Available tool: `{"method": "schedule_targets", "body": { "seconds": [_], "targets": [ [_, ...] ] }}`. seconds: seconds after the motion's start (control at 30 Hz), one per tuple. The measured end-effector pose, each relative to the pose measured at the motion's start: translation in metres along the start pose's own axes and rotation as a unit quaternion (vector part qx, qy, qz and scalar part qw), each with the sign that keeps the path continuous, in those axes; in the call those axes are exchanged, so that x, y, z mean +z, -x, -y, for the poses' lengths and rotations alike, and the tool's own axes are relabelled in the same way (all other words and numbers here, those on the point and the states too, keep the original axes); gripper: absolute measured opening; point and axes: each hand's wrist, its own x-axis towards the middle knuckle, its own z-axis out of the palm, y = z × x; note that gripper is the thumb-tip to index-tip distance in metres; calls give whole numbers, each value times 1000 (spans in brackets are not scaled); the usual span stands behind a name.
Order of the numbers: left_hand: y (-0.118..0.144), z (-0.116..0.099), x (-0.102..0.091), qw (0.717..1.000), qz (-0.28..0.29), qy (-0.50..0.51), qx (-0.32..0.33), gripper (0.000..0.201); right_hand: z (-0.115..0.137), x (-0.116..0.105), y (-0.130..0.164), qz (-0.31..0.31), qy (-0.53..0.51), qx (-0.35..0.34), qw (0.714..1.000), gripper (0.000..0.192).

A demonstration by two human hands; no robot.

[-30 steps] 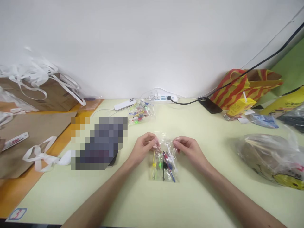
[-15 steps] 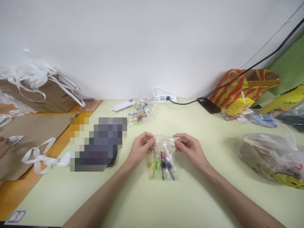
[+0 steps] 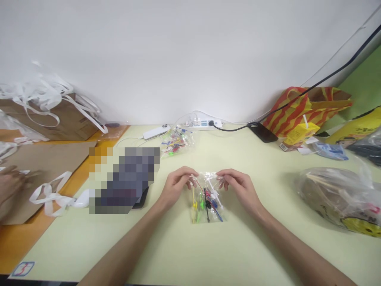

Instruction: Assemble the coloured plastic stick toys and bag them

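Observation:
Between my hands is a small clear plastic bag (image 3: 203,217) holding several thin coloured plastic pieces in yellow, green, black, blue, white and red. My left hand (image 3: 180,182) pinches the bag's upper left corner. At the upper right corner, the fingers of my right hand (image 3: 238,184) are closed on the plastic. The bag's top edge stretches between the two grips, and its lower part faces me over the pale green table (image 3: 190,258). Just behind lies another clear bag (image 3: 177,141) with similar coloured pieces, nearest to my left hand.
At left, another person's hand (image 3: 12,182) is over brown paper (image 3: 68,159); white ribbon (image 3: 47,198) lies close by. A white power strip (image 3: 205,124) and black phone (image 3: 262,132) are along the wall. On the right are a yellow drink carton (image 3: 300,137) and plastic-wrapped package (image 3: 336,198).
The bag has shifted slightly right, and its lower end sits a little higher. Both hands keep hold of its upper corners. The other person's hand has moved right over the brown paper.

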Motion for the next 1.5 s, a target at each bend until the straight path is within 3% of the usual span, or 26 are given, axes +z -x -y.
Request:
{"method": "schedule_targets", "body": {
  "seconds": [0.17, 0.3, 0.43, 0.53, 0.67, 0.93, 1.23, 1.5],
  "targets": [
    [1, 0, -4, 998, 39, -33, 23, 28, -2, 2, 0, -32, 19, 10, 999, 26],
    [2, 0, 4, 997, -9, -71, -34, 26, -6, 3, -1, -52, 23, 2, 998, 36],
    [1, -1, 10, 997, -30, -7, -69, 33, -6, 4, 1, -41, 28, 2, 999, 37],
    [0, -3, 10, 994, 8, 43, -96, 45, -6, 8, 3, -7, -7, 11, 1000, 39],
    [3, -5, 11, 991, 67, 19, -116, 50, -8, 12, 4, 24, -14, 14, 1000, 37],
    [6, -7, 11, 991, 83, -49, -92, 37, -11, 12, 2, 115, 49, 42, 991, 31],
    [3, -2, 8, 994, 67, -19, -87, 38, -12, 9, -1, 76, 34, 58, 995, 35],
    [5, -2, 9, 994, 66, -59, -57, 33, -9, 9, -2, 103, 68, 69, 990, 18]
  ]
}}
